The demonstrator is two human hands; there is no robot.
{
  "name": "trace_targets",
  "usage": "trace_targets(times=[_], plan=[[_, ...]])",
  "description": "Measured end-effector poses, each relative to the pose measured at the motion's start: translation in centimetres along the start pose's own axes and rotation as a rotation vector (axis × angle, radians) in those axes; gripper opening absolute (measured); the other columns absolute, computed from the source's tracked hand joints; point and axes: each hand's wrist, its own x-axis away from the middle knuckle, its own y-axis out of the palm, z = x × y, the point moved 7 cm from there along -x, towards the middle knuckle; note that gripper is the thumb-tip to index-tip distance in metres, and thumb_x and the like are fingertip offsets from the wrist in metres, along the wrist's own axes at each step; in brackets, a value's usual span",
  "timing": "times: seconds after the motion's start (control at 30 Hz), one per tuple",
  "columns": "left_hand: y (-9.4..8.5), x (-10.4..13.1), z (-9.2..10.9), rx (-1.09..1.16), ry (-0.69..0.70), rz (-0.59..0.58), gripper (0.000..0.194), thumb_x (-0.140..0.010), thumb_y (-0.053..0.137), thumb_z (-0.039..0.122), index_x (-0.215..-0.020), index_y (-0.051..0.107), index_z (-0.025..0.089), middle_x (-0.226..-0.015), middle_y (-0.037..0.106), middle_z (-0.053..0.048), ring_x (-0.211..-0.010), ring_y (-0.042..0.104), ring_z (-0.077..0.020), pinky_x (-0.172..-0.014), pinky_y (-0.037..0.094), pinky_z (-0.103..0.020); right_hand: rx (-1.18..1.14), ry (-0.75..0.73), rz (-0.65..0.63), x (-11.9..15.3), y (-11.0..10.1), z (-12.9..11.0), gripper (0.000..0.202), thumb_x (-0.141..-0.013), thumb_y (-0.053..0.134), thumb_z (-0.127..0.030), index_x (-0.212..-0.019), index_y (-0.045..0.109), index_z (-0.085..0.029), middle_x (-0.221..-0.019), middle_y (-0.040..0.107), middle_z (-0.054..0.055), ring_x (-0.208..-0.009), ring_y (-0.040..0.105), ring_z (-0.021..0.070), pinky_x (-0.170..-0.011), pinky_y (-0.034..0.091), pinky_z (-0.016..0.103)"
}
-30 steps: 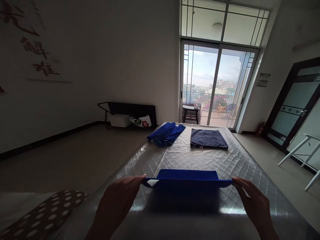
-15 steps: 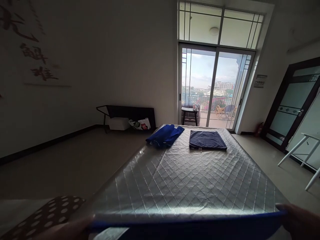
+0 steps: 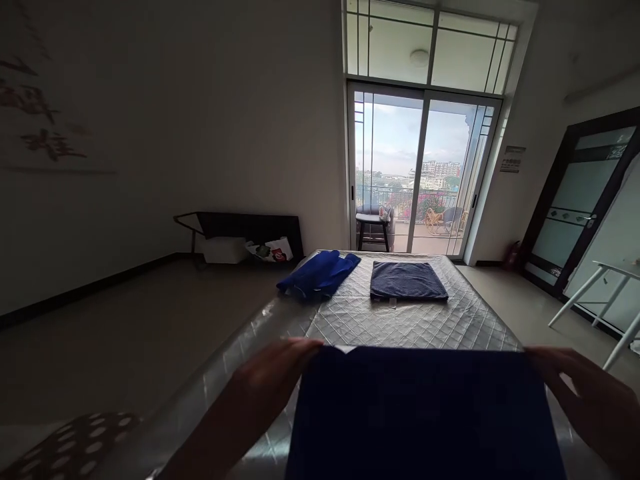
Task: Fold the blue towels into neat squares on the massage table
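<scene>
Hanging between the person's two hands, the dark blue cloth (image 3: 425, 413) stood over the near part of the bed (image 3: 360, 327), its upper edge drawn nearly level and its lower part running out of view; whether it touched the bed could not be told. The left hand (image 3: 273, 380) was closed on the upper left corner, beside a small gap in the edge, and the right hand (image 3: 580, 393) was clamped on the upper right one. It looked light, soft and limp, hardly fragile, likely to sag if held at one point only, so the two far corners seemed the sound places to pinch.

Half a second earlier, the hands had been wide apart at the bottom of the view, with just a strip of cloth between them; now they were higher and closer together, and a broad dark face of it showed.

Farther along the bed lay a crumpled blue garment (image 3: 320, 273) and, to its right, a folded navy towel (image 3: 407, 281), both unmoved. Beyond were a black bench (image 3: 275, 228) by the wall and a sliding glass door (image 3: 419, 180).
</scene>
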Motion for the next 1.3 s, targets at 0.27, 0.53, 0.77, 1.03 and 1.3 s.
trace_targets(times=[0.27,0.53,0.77,1.03,1.3], plan=[[9.0,-26.6,-5.6,-0.269,-0.035,-0.154,0.025,-0.099,0.044,0.022,-0.096,0.069,0.016,-0.095,0.075,-0.008,-0.093,0.070,-0.0231,-0.086,0.052,-0.036,-0.196,0.214,-0.051,-26.1,7.7,3.2,0.036,-0.093,0.054,-0.047,-0.100,0.075,-0.018,-0.059,0.070,0.002,-0.074,0.074,0.0257,-0.079,0.056,0.039],[18.0,-30.1,-12.4,-0.140,-0.184,0.012,0.033,-0.106,0.035,0.028,-0.120,0.061,0.015,-0.116,0.069,-0.010,-0.095,0.067,-0.0184,-0.093,0.049,-0.035,-0.321,0.318,-0.020,-30.3,16.7,8.6,0.030,-0.091,0.056,-0.036,-0.110,0.071,-0.019,-0.093,0.079,0.007,-0.096,0.074,0.0263,-0.093,0.053,0.041],[31.7,-15.7,-16.9,-0.061,-0.208,-0.255,0.017,-0.091,0.055,0.012,-0.087,0.067,0.023,-0.093,0.074,-0.004,-0.087,0.072,-0.0195,-0.080,0.056,-0.030,-0.364,0.406,-0.214,-18.0,30.8,13.9,0.015,-0.075,0.058,-0.024,-0.074,0.074,-0.025,-0.076,0.078,0.005,-0.081,0.076,0.0282,-0.076,0.058,0.036],[33.8,-11.8,-18.8,-0.116,-0.002,-0.095,0.019,-0.099,0.045,0.016,-0.104,0.062,0.023,-0.106,0.072,-0.006,-0.100,0.070,-0.0200,-0.090,0.058,-0.036,-0.356,0.270,-0.124,-14.8,33.2,15.7,0.021,-0.080,0.056,-0.034,-0.085,0.073,-0.023,-0.096,0.077,0.006,-0.082,0.074,0.0217,-0.086,0.058,0.038],[33.2,-11.6,-16.6,-0.157,0.192,-0.247,0.019,-0.094,0.045,0.012,-0.096,0.061,0.022,-0.099,0.070,-0.007,-0.093,0.069,-0.0209,-0.087,0.057,-0.037,-0.183,0.203,-0.293,-14.8,33.3,14.0,0.020,-0.080,0.052,-0.025,-0.085,0.071,-0.021,-0.092,0.075,0.007,-0.082,0.071,0.0207,-0.081,0.055,0.032]])
